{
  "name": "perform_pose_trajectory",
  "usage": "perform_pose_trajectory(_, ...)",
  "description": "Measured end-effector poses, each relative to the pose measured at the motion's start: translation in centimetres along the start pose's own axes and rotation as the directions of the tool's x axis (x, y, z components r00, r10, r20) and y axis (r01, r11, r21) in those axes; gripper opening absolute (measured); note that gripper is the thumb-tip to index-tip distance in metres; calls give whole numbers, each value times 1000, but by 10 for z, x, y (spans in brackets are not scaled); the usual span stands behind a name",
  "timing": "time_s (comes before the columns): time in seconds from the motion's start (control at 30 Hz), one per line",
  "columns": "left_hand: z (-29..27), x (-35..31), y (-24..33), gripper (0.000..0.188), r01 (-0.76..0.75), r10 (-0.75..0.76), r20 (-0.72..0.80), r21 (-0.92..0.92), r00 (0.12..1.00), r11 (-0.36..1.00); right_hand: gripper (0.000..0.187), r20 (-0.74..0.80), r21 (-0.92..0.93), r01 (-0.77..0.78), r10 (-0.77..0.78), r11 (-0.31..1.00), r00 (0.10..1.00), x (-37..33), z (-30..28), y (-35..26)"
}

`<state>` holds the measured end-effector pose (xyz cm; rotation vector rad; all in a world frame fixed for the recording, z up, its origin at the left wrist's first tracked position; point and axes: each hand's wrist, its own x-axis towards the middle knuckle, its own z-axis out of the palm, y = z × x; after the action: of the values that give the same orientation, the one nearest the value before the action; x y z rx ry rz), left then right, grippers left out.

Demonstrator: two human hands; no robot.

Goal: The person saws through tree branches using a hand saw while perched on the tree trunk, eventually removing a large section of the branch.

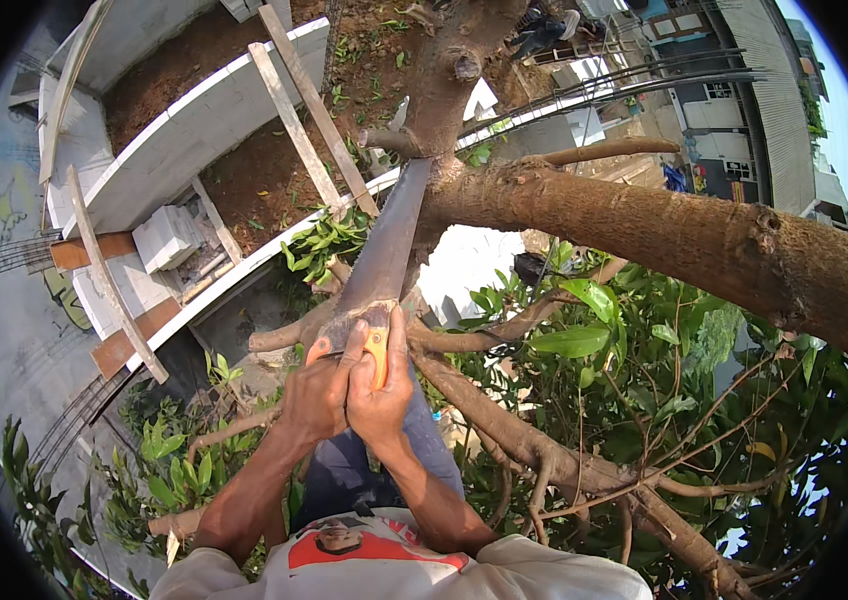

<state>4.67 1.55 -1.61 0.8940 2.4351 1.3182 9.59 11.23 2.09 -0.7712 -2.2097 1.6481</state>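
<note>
And it's two-handed! The left hand (pixel 312 398) and right hand (pixel 380 400) have their fingers wrapped around the orange handle (pixel 377 350) of a long, grey-bladed metal handsaw (pixel 384 245), doubled up, I'd say, for steadier control. The blade points straight away, its far end against the base of a thick, brown, rough-barked branch (pixel 634 215); how deep, I can't tell. Near right, a slimmer brown limb (pixel 514 430) and glossy green leaves (pixel 574 342) crowd the elbow room; far left, pale wooden planks (pixel 320 108) cross a white block wall (pixel 214 115).
</note>
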Motion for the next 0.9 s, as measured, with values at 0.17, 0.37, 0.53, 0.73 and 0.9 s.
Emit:
perform_pose_trajectory(0.17, 2, 114, -59, 62, -79, 73, 105, 52, 992, 996, 61, -169, -132, 75, -98, 988, 981, 124, 32, 4)
perform_pose_trajectory(0.37, 0, 38, -22, 76, -28, 24, 64, 60, 998, 998, 68, -111, 5, 21, -20, 1000, 994, 54, 16, 11)
perform_pose_trajectory(0.53, -8, 6, -24, 82, -116, 115, -45, -4, 992, 993, 66, -109, -207, 154, -179, 966, 978, 29, 23, 19)
perform_pose_trajectory(0.73, 17, 141, -38, 70, -12, -3, 75, 199, 997, 980, 67, -99, 175, -119, 137, 977, 986, 169, 10, 7)
perform_pose_trajectory(0.9, -4, -33, -3, 68, 59, -57, 20, -62, 998, 996, 68, -74, -106, 103, -112, 989, 991, -14, 10, 10)
